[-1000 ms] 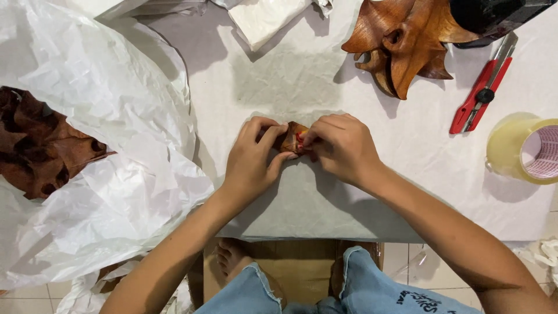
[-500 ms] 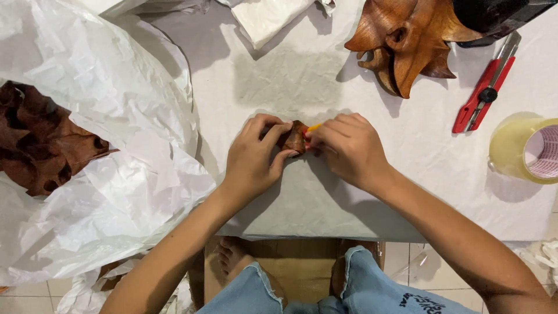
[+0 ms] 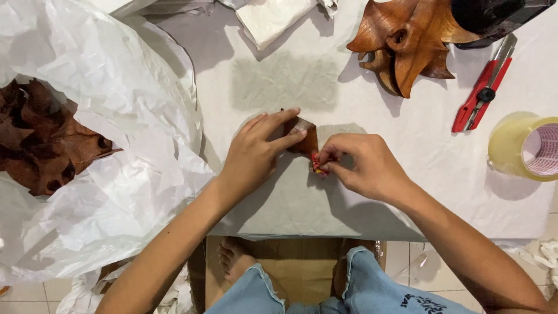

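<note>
Small brown wooden piece [image 3: 304,137] at worktop [image 3: 407,192] centre, between both hands. Left hand [image 3: 256,152] presses it flat; right hand [image 3: 361,166] pinches red-yellow bit [image 3: 316,163] at its near-right edge.

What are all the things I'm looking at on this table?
small wooden piece: one, brown, table centre, under left fingers
red bit: one, pinched at the piece's lower edge
carved wooden mask: one, brown, top right
utility knife: one, red, right
tape roll: one, clear yellowish, far right
wrapping paper: white, crumpled, left
carved wood: dark brown, in paper, far left
left hand: on the piece
right hand: pinching the red bit
</note>
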